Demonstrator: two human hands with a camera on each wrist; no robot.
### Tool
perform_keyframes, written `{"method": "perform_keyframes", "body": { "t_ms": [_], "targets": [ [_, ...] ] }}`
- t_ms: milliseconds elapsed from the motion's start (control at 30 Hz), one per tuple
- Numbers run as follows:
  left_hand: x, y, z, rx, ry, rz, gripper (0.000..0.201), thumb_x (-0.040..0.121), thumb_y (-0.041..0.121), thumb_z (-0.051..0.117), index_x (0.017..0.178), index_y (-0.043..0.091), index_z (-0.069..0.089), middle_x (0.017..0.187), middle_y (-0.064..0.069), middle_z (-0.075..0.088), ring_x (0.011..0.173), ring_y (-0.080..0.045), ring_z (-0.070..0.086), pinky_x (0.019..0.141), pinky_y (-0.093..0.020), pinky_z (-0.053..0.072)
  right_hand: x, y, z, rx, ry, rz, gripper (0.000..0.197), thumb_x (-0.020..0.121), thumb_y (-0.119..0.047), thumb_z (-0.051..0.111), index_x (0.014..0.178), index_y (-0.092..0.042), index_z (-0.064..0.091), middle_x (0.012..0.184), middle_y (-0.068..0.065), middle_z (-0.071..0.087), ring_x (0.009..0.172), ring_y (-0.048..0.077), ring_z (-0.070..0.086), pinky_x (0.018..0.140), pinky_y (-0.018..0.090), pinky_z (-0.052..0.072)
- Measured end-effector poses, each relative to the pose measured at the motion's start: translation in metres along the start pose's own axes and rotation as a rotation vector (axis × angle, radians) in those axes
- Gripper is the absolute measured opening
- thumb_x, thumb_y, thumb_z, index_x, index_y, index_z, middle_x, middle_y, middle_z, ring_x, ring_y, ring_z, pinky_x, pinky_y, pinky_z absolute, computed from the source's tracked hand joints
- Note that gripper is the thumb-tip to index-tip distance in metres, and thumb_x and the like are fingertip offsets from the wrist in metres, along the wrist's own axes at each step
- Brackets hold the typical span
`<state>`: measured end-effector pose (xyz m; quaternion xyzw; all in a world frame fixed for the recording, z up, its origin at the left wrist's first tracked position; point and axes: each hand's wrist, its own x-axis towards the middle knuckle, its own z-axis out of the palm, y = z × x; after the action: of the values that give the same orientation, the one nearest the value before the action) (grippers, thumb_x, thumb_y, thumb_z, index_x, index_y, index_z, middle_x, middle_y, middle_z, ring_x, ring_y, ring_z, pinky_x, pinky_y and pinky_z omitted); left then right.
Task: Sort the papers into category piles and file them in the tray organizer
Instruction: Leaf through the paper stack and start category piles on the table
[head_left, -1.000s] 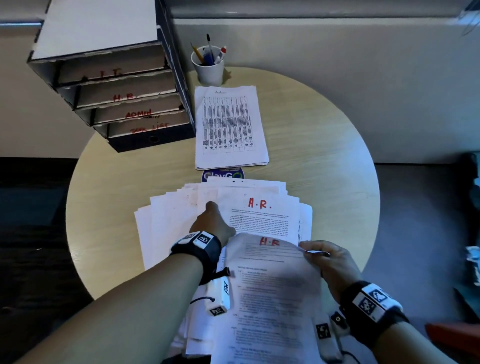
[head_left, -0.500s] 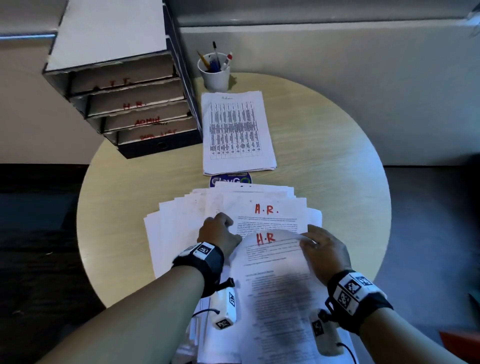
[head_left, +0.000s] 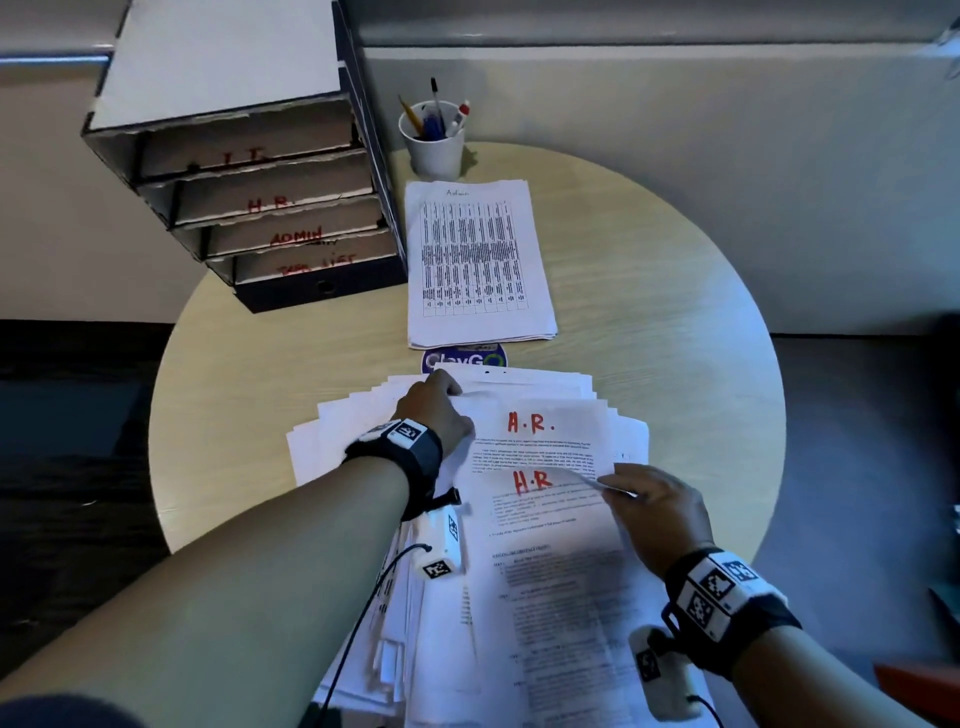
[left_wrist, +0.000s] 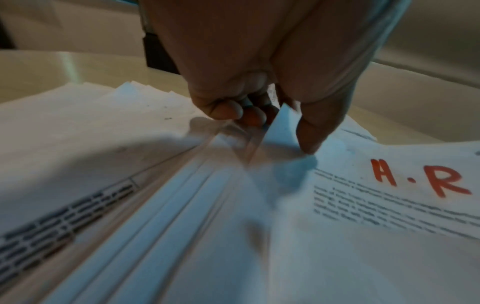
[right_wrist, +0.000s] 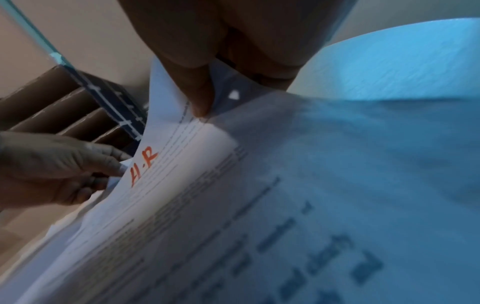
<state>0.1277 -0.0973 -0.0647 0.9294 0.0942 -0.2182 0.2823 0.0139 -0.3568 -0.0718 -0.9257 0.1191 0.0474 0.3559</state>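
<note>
left hand (head_left: 435, 410) sits on the left part of the fanned stack of papers (head_left: 363, 431) at the near middle of the round table (head_left: 649, 312), its fingers curled; the left wrist view shows thumb and fingertips (left_wrist: 228, 112) pinching the far left corner of the upper h.r. sheet (head_left: 540, 431), which is lifted a little off the sheets under it. far to the left, at the table's far left edge, stands the tray organizer (head_left: 249, 171), four cardboard trays stacked with red lettering on their fronts: "i.t.", "h.r.", "admin", and a lowest label too blurred to read fully. just right of the organizer a white cup (head_left: 432, 145) holds pens and a pencil, and nearer than the cup lies the admin pile (head_left: 475, 265), a neat stack with a printed table on top, apart from the fanned stack. between that pile and the fanned stack a round sticker (head_left: 464, 358) shows, partly covered by paper. right of the left hand the upper h.r. sheet overlaps a lower h.r. sheet (head_left: 550, 561) that runs toward the near edge. right hand (head_left: 657, 512) is at the right side of these two sheets, thumb and fingers pinching the near right corner of the upper h.r. sheet, which curls up between them in the right wrist view. both wrists wear bands with black-and-white markers.
</note>
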Motion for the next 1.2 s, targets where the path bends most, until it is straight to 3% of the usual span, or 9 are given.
{"method": "perform_keyframes", "body": {
  "t_ms": [300, 400, 533, 633, 733, 800, 900, 1033, 1200],
  "targets": [
    [-0.070, -0.020, -0.024, -0.363, -0.054, 0.355, 0.021, 0.088, 0.007, 0.071, 0.085, 0.027, 0.070, 0.086, 0.007, 0.070, 0.084, -0.008, 0.063, 0.080, -0.026, 0.050, -0.002, 0.003, -0.017, 0.290, -0.006, 0.021, 0.024, 0.077, 0.003, 0.077, 0.078, -0.022, 0.078, 0.139, -0.018, 0.042, 0.115, -0.002, 0.052, 0.085, 0.000, 0.037],
    [-0.103, -0.027, -0.030, -0.537, -0.239, 0.337, 0.025, 0.089, 0.000, 0.068, 0.079, 0.023, 0.072, 0.083, -0.004, 0.070, 0.080, -0.014, 0.062, 0.079, -0.027, 0.050, -0.009, 0.004, -0.022, 0.397, -0.034, -0.021, 0.040, 0.070, 0.009, 0.079, 0.068, -0.030, 0.074, 0.125, -0.016, 0.060, 0.094, -0.017, 0.060, 0.080, 0.001, 0.043],
    [-0.112, -0.030, -0.034, -0.707, -0.405, 0.269, 0.023, 0.094, 0.001, 0.061, 0.086, 0.020, 0.072, 0.072, 0.006, 0.062, 0.068, -0.008, 0.053, 0.065, -0.018, 0.046, -0.015, 0.002, -0.021, 0.609, -0.082, 0.045, 0.042, 0.068, 0.017, 0.077, 0.061, -0.025, 0.075, 0.072, -0.020, 0.073, 0.067, -0.009, 0.064, 0.065, 0.003, 0.045],
    [-0.082, -0.028, -0.027, -0.814, -0.154, 0.070, 0.016, 0.097, 0.010, 0.057, 0.097, 0.018, 0.070, 0.074, 0.007, 0.062, 0.065, -0.010, 0.051, 0.063, -0.022, 0.046, -0.016, 0.008, -0.023, 0.719, -0.049, 0.099, 0.028, 0.069, 0.014, 0.077, 0.062, -0.013, 0.074, 0.069, -0.006, 0.073, 0.066, 0.007, 0.065, 0.061, 0.011, 0.049],
    [-0.046, -0.027, -0.017, -0.112, -0.029, 0.198, 0.038, 0.087, 0.023, 0.063, 0.125, 0.024, 0.060, 0.124, -0.005, 0.058, 0.114, -0.024, 0.056, 0.099, -0.034, 0.046, -0.020, 0.020, -0.027, 0.832, -0.057, 0.177, 0.020, 0.072, 0.014, 0.073, 0.080, -0.004, 0.070, 0.075, 0.010, 0.070, 0.072, 0.024, 0.062, 0.059, 0.022, 0.052],
    [-0.038, -0.020, -0.008, 0.335, -0.144, 0.218, 0.060, 0.078, 0.025, 0.068, 0.134, 0.029, 0.046, 0.130, -0.008, 0.045, 0.120, -0.032, 0.047, 0.100, -0.044, 0.045, -0.024, 0.029, -0.029, 0.949, -0.106, 0.226, 0.044, 0.074, 0.015, 0.069, 0.110, -0.008, 0.063, 0.096, 0.016, 0.071, 0.086, 0.029, 0.067, 0.072, 0.033, 0.059],
    [-0.033, -0.015, 0.001, 0.352, -0.152, 0.129, 0.063, 0.074, 0.030, 0.073, 0.128, 0.031, 0.042, 0.126, -0.009, 0.039, 0.113, -0.034, 0.050, 0.094, -0.047, 0.049, -0.028, 0.040, -0.030, 1.055, -0.141, 0.266, 0.068, 0.071, 0.013, 0.070, 0.132, -0.013, 0.052, 0.115, 0.017, 0.068, 0.102, 0.032, 0.067, 0.086, 0.043, 0.057],
    [-0.033, -0.022, 0.006, 0.198, -0.120, 0.162, 0.043, 0.084, 0.018, 0.067, 0.121, 0.028, 0.049, 0.119, -0.004, 0.046, 0.105, -0.031, 0.057, 0.088, -0.037, 0.049, -0.038, 0.038, -0.032, 0.938, -0.169, 0.253, 0.037, 0.056, -0.021, 0.090, 0.085, -0.004, 0.072, 0.085, 0.018, 0.074, 0.076, 0.034, 0.070, 0.062, 0.029, 0.058],
    [-0.044, -0.036, -0.001, 0.242, -0.003, 0.347, 0.031, 0.087, 0.034, 0.046, 0.108, 0.025, 0.067, 0.102, -0.003, 0.057, 0.102, -0.032, 0.051, 0.079, -0.038, 0.045, -0.042, 0.034, -0.027, 0.751, -0.238, 0.097, 0.030, 0.068, 0.021, 0.072, 0.059, -0.007, 0.072, 0.086, 0.005, 0.074, 0.082, 0.018, 0.067, 0.071, 0.018, 0.051]
  ]
}}
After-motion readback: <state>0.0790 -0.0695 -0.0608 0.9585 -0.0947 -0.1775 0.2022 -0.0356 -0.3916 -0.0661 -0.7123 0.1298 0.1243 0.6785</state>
